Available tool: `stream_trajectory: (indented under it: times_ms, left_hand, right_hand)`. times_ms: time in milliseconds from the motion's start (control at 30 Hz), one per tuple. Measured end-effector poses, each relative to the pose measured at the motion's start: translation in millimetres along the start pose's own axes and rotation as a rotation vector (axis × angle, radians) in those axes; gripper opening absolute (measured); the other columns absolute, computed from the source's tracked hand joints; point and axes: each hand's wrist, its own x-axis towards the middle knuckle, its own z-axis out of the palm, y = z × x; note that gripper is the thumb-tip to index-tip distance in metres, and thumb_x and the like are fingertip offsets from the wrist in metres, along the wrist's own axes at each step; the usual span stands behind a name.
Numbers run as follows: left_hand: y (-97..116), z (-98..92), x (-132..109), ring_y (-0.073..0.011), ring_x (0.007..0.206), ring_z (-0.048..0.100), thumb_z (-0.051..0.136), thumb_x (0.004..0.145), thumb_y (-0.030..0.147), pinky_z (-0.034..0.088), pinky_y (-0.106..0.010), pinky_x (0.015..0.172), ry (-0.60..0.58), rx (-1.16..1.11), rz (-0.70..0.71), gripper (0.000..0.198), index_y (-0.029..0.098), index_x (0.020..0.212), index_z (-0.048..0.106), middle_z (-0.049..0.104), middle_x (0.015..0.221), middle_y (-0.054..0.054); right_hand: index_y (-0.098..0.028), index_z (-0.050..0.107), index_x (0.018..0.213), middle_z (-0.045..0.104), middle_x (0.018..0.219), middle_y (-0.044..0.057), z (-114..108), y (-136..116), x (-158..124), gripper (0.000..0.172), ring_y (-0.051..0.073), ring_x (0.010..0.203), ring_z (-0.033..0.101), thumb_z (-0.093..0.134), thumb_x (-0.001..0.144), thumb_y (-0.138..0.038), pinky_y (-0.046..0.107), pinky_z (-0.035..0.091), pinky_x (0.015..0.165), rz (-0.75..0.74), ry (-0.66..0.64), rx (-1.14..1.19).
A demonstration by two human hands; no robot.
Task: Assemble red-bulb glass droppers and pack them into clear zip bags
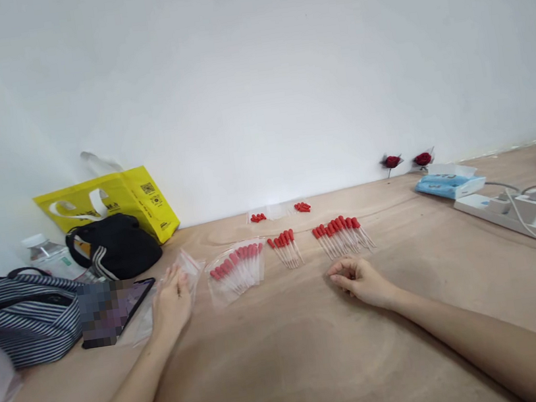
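On the left, my left hand point(172, 297) is closed at the edge of a clear zip bag point(191, 264), its fingertips partly hidden. Further clear plastic lies under that wrist. Just right of it, a zip bag point(221, 294) holds several glass droppers with red bulbs point(239, 261). Two loose groups lie farther right: a smaller one of red-bulbed droppers point(285, 246) and a larger one of the same droppers point(343, 233). My right hand point(362, 282) rests on the table just in front of the larger group, fingers curled in and nothing visible in them.
Small red bulbs point(303, 207) lie in clear plastic by the wall. At left are a phone point(114, 312), striped bag point(30, 321), black pouch point(118, 249), bottle point(51, 255) and yellow bag point(159, 209). At right are a tissue pack point(448, 183), power strip point(479, 210) and two roses point(392, 161).
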Motion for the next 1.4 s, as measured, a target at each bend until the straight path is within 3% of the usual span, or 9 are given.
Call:
stream_trajectory:
  times_ms: [67, 200, 367, 467, 567, 733, 967, 1200, 1400]
  left_hand:
    - [30, -6.9, -14, -0.0205, 0.122, 0.037, 0.024, 0.084, 0.026, 0.027, -0.037, 0.103, -0.060, -0.117, 0.134, 0.044, 0.012, 0.112, 0.054, 0.055, 0.119, -0.008]
    - [104, 0.9, -58, -0.0199, 0.124, 0.032, 0.024, 0.088, 0.030, 0.026, -0.041, 0.104, -0.414, -0.318, 0.479, 0.044, 0.016, 0.122, 0.046, 0.043, 0.130, -0.006]
    - [157, 21.3, -85, -0.0193, 0.128, 0.022, 0.021, 0.091, 0.032, 0.017, -0.041, 0.106, -0.664, -0.270, 0.602, 0.046, 0.013, 0.129, 0.037, 0.033, 0.137, -0.008]
    - [158, 11.9, -76, -0.0209, 0.130, 0.013, 0.022, 0.089, 0.044, 0.017, -0.039, 0.106, -0.787, -0.246, 0.610, 0.059, 0.007, 0.136, 0.019, 0.017, 0.141, -0.013]
    - [144, -5.4, -62, -0.0216, 0.131, 0.010, 0.026, 0.085, 0.054, 0.020, -0.038, 0.105, -0.944, -0.243, 0.721, 0.069, 0.013, 0.138, 0.008, 0.010, 0.143, -0.009]
    - [122, -9.0, -61, -0.0217, 0.131, 0.003, 0.020, 0.087, 0.054, 0.006, -0.043, 0.106, -0.883, -0.126, 0.831, 0.062, 0.021, 0.138, 0.009, 0.005, 0.144, -0.005]
    - [124, -0.8, -60, -0.0202, 0.132, 0.002, 0.023, 0.085, 0.057, 0.004, -0.043, 0.106, -0.893, -0.102, 0.903, 0.064, 0.022, 0.137, 0.010, 0.004, 0.144, -0.006]
    - [127, 1.3, -53, -0.0193, 0.132, 0.005, 0.031, 0.084, 0.055, 0.004, -0.043, 0.106, -0.885, -0.166, 0.927, 0.063, 0.024, 0.136, 0.015, 0.008, 0.144, -0.004]
    - [123, 5.9, -56, -0.0199, 0.131, 0.008, 0.036, 0.083, 0.052, 0.006, -0.043, 0.106, -0.825, -0.231, 0.925, 0.062, 0.025, 0.136, 0.018, 0.012, 0.143, -0.003]
  right_hand:
    - [-0.015, 0.058, 0.075, 0.052, 0.080, 0.003, 1, 0, 0, 0.018, 0.006, 0.045, 0.046, 0.054, 0.070, -0.032, 0.020, 0.039, 0.040, -0.008, -0.002, 0.014]
    - [-0.014, 0.058, 0.075, 0.054, 0.066, 0.001, 0, -2, -1, 0.017, 0.009, 0.048, 0.048, 0.053, 0.071, -0.030, 0.022, 0.041, 0.044, -0.041, -0.020, 0.004]
    - [-0.015, 0.061, 0.075, 0.059, 0.066, 0.002, -7, -7, -4, 0.015, 0.012, 0.057, 0.051, 0.052, 0.073, -0.027, 0.024, 0.041, 0.053, -0.125, -0.105, -0.077]
    - [-0.015, 0.063, 0.075, 0.060, 0.069, 0.003, -14, -11, -7, 0.015, 0.012, 0.060, 0.052, 0.052, 0.074, -0.024, 0.024, 0.041, 0.056, -0.144, -0.166, -0.121]
    - [-0.017, 0.065, 0.076, 0.060, 0.073, 0.003, -18, -16, -10, 0.014, 0.013, 0.064, 0.052, 0.052, 0.074, -0.022, 0.025, 0.040, 0.058, -0.184, -0.195, -0.197]
    - [-0.018, 0.066, 0.079, 0.058, 0.078, 0.004, -16, -16, -11, 0.014, 0.011, 0.062, 0.051, 0.055, 0.073, -0.025, 0.024, 0.040, 0.058, -0.195, -0.223, -0.221]
    - [-0.017, 0.064, 0.087, 0.056, 0.078, 0.003, -16, -15, -12, 0.033, 0.011, 0.062, 0.047, 0.063, 0.066, -0.043, 0.025, 0.039, 0.058, -0.072, -0.221, -0.245]
    - [-0.019, 0.064, 0.082, 0.051, 0.098, 0.006, -24, -23, -17, 0.031, 0.017, 0.090, 0.049, 0.064, 0.066, -0.046, 0.031, 0.040, 0.079, -0.284, -0.338, -0.199]
    - [-0.022, 0.060, 0.102, 0.052, 0.101, 0.007, -28, -30, -23, 0.042, 0.020, 0.096, 0.049, 0.067, 0.064, -0.039, 0.036, 0.039, 0.084, -0.494, -0.410, -0.201]
